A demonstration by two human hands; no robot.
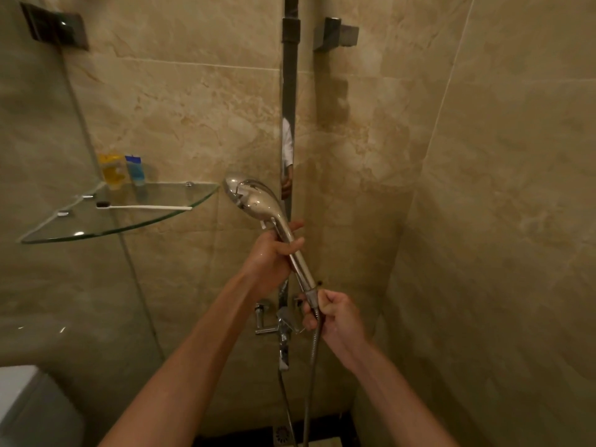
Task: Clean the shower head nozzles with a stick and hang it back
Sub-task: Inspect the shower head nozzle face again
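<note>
- The fingers of the left hand (pixel 274 250) are wrapped round the upper handle of the shower head (pixel 250 196), just left of the frame's centre; the thumb and one fingertip show past the handle on its right side.
- The fingers of the right hand (pixel 335 312) are curled round the hose (pixel 312 359) at the nut where it joins the handle's lower end, a little below centre.
- The shower head is held off the wall, its chrome back turned to the camera, so the nozzles are hidden.
- The slide rail (pixel 290 91) runs up the centre of the frame; its bracket (pixel 291 30) is seen near the top edge.
- A glass shelf (pixel 48 232) is fixed at mid-left, with a thin white stick (pixel 145 207) lying on it and two small bottles (pixel 122 171) behind.
- No stick is held by either hand. Whether the nozzles are already cleaned cannot be told.
- If hanging is the step in hand, the handle is best guided up to the bracket by the left hand while slack is fed by the right, so that the hose is not twisted or kinked.
- The grip should be kept firm, since the chrome looks slippery.
</note>
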